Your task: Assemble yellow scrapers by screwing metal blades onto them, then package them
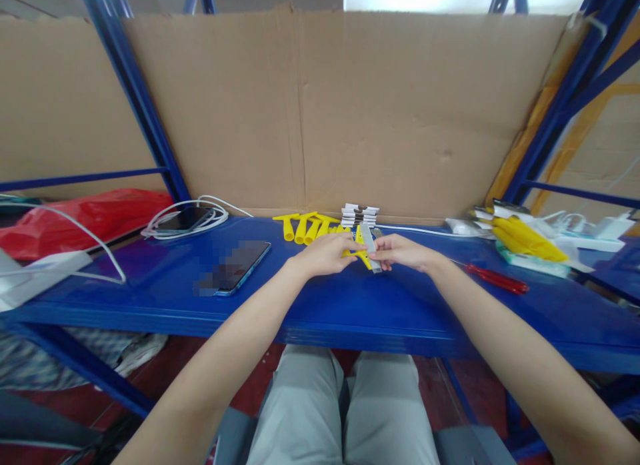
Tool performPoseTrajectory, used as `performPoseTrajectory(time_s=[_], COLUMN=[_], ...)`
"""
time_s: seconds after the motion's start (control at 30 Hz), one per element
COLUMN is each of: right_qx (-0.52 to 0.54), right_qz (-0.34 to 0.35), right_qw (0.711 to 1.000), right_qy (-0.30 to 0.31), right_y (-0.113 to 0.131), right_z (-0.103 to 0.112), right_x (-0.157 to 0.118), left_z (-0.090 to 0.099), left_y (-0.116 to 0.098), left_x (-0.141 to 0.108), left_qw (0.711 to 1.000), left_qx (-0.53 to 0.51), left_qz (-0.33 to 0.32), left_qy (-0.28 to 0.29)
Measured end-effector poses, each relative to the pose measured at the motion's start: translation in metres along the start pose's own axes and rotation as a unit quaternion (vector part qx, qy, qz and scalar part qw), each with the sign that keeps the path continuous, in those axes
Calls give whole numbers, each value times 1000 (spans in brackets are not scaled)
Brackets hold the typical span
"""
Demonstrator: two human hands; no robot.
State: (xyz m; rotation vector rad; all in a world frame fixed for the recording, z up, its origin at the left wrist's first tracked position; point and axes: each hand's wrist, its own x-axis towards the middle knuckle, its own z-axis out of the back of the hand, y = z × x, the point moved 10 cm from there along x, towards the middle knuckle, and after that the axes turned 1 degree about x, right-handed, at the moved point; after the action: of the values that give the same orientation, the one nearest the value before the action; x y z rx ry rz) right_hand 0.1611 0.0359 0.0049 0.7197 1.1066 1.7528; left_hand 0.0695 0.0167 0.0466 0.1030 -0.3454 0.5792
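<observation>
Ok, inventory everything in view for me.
Held piece: 1, yellow, in left hand
Strip: 1, grey, in right hand
T-shaped pieces: several, yellow, behind left hand
Stacked pieces: several, white and black, near cardboard
Phone: 1, dark, left
Coiled cable: 1, white, back left
Device: 1, black, within coiled cable
Bag: 1, red, far left
Block: 1, white, front left
Hand tool: 1, red, right
Packet: 1, yellow, over box
Box: 1, green, right
Power strip: 1, white, far right
Table: 1, blue, centre
Cardboard: several sheets, brown, behind
Frame posts: several, blue, both sides
Left hand: 1, bare, centre
Right hand: 1, bare, centre
Legs: 2, grey trousers, below table
</observation>
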Motion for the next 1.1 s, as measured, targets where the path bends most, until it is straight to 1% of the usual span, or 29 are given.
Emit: performPoseTrajectory(time_s=[0.1,0.2,0.33,0.47,0.53,0.63,0.77,0.87,1.0,1.1], right_qx=[-6,-9,14,66,87,86,28,-41,-156,-245], right_qz=[22,23,2,-45,-64,-84,-88,-75,-54,-11], right_qw=[1000,999,999,996,994,992,992,989,969,947], right_qy=[2,27,34,33,19,-26,-82,-123,-183,-205], right_y=[3,3,-1,-12,-17,-23,-22,-18,-9,6], right_z=[-2,-8,-10,-8,-5,5,16,23,35,39], right_x=[2,1,0,-1,-1,0,0,1,9,23], left_z=[-2,-6,-10,-11,-14,-23,-33,-35,-35,-35], left_y=[-1,-4,-4,-6,-7,-5,2,6,10,14], left_x=[0,1,0,0,0,0,-2,-3,-5,-7], left_qw=[1000,1000,1000,999,999,997,992,991,990,989], left_qx=[-4,-11,-1,2,-4,-21,-27,-24,-18,-5], left_qz=[-8,-21,-16,-18,-21,-19,-4,6,20,34], left_qy=[-2,5,23,31,45,79,122,134,139,143])
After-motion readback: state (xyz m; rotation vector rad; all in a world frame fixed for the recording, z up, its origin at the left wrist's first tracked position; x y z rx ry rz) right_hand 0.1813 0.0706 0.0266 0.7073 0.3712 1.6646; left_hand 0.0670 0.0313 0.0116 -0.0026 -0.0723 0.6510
